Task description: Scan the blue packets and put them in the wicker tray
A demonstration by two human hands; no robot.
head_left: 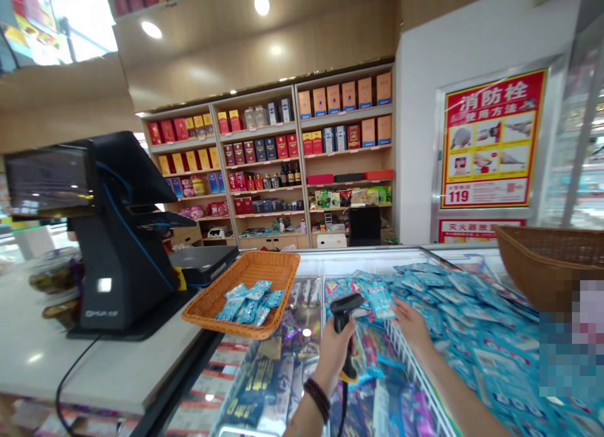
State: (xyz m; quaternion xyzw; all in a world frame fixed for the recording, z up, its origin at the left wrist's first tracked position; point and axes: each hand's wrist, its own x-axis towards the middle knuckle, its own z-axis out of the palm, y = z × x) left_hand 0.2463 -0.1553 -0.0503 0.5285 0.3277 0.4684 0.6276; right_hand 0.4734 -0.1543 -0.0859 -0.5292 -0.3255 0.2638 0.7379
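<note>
My left hand (336,349), with a dark bracelet at its wrist, is wrapped round the handle of a black barcode scanner (346,303). The scanner's head is near a blue packet (379,300) that my right hand (411,322) pinches by its edge. Both hands are above a glass-topped freezer with bagged goods inside. A pile of similar blue packets (500,361) spreads to the right of my right hand. To the left, an orange wicker basket (278,264) contains several blue packets (248,301).
A black checkout terminal (127,254) stands on the white counter (127,374) at left, its cable hanging over the front. A brown wicker basket (552,267) is at the right. Shelves of boxes and bottles (262,150) line the back wall, beside a red fire-hydrant poster (493,141).
</note>
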